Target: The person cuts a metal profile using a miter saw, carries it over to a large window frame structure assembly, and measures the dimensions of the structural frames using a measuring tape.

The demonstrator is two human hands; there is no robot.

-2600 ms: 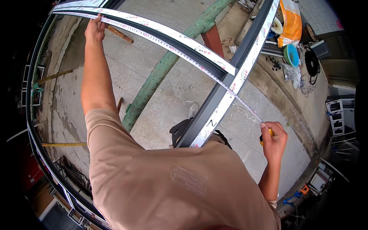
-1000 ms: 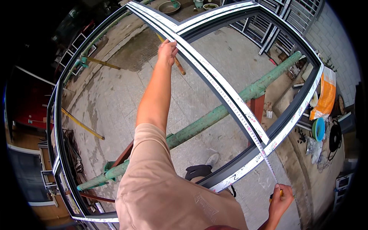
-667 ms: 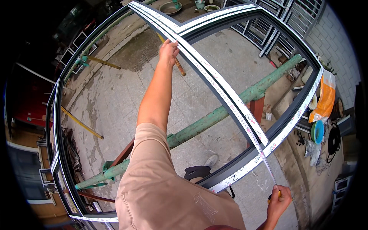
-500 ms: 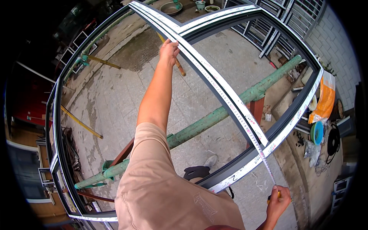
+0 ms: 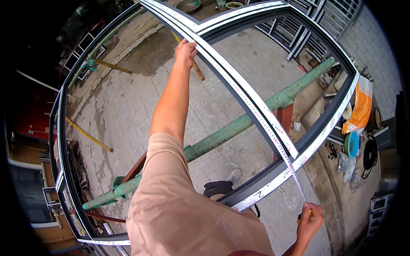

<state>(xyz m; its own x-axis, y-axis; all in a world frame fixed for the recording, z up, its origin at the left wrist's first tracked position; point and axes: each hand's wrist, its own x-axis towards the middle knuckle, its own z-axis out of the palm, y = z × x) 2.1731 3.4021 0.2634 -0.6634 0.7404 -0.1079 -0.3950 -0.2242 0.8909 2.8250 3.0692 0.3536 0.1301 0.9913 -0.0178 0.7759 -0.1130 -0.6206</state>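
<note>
A large window frame (image 5: 268, 187), dark grey with printed white film, lies across green supports beneath my arms. My left hand (image 5: 186, 54) reaches far forward, fingers closed at the edge of its long middle bar (image 5: 228, 70), pressing the tape blade there; the blade's tip is hidden. Along that bar runs the white tape blade (image 5: 256, 112), which crosses the near edge and slants through the air to my right hand (image 5: 311, 219). That hand is closed round a tape measure (image 5: 300, 218), whose yellow case shows only in part.
Green wrapped poles (image 5: 226, 132) run below the frame on rust-coloured stands (image 5: 283, 119). Right of it lie an orange-and-white bag (image 5: 360, 104), a blue-green ring-shaped roll (image 5: 352, 144) and a black coil (image 5: 370, 155). Barred frames (image 5: 337, 19) lean at the back right. My shoe (image 5: 234, 175) shows through the opening.
The view has shifted slightly, so the frame and left hand sit a little further left and higher. Both hands keep their hold, and the tape stays stretched along the bar.
</note>
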